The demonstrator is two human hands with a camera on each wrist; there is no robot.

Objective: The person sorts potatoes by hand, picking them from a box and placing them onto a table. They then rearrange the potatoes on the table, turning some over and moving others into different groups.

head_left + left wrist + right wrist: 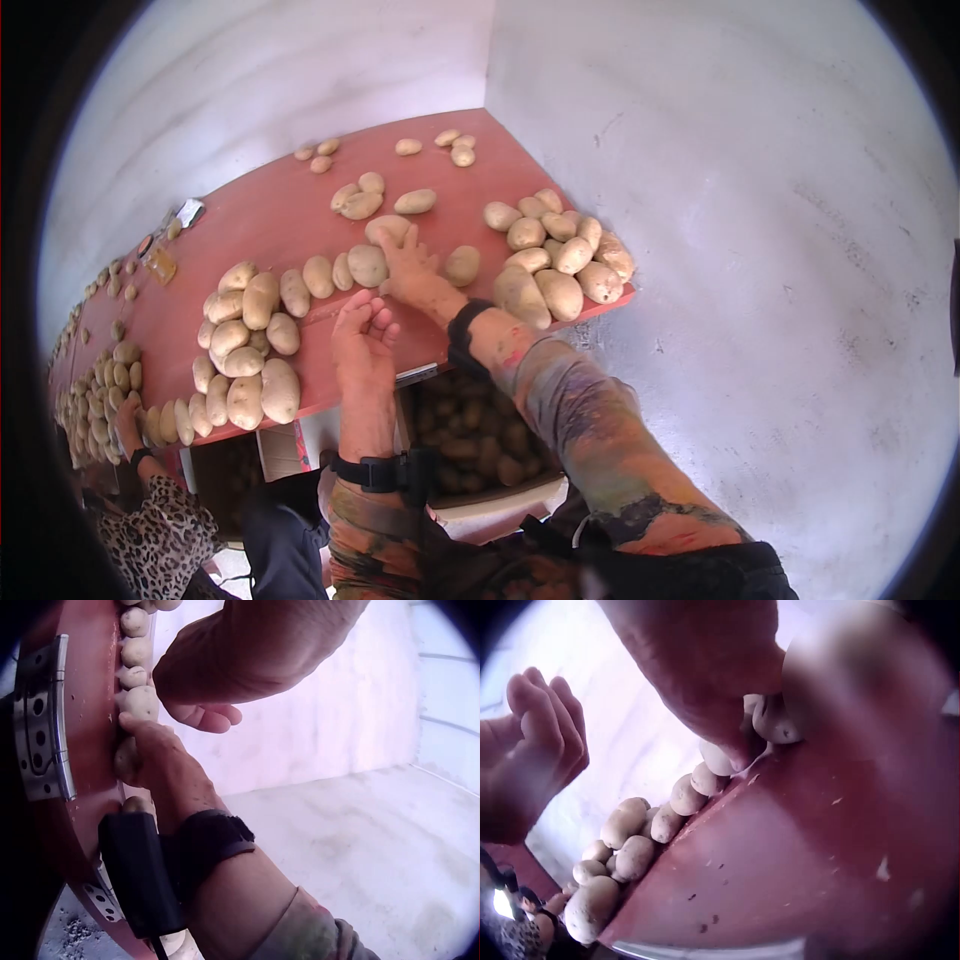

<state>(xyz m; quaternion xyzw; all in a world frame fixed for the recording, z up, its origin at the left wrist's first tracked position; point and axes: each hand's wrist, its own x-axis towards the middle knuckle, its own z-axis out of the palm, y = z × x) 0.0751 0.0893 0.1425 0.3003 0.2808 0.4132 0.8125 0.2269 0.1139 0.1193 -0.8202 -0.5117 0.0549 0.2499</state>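
Note:
My right hand [412, 272] reaches over the table with its fingers spread. Its fingertips touch a large potato [386, 227], while the thumb lies beside a rounder potato [367, 265] at the end of a row. In the left wrist view, a fingertip of the right hand [169, 761] rests against a pale potato [142, 701]. My left hand [363, 340] hovers at the table's front edge, palm turned up, fingers loosely curled around nothing. A single potato [462, 265] lies just right of my right hand.
Potato heaps sit left [245, 330] and right [560, 255] on the red table [290, 225], with smaller groups behind. Below the front edge is an open drawer [470, 430] of potatoes. Another person's hand [128, 425] is at the far left. A wall [720, 200] borders the right side.

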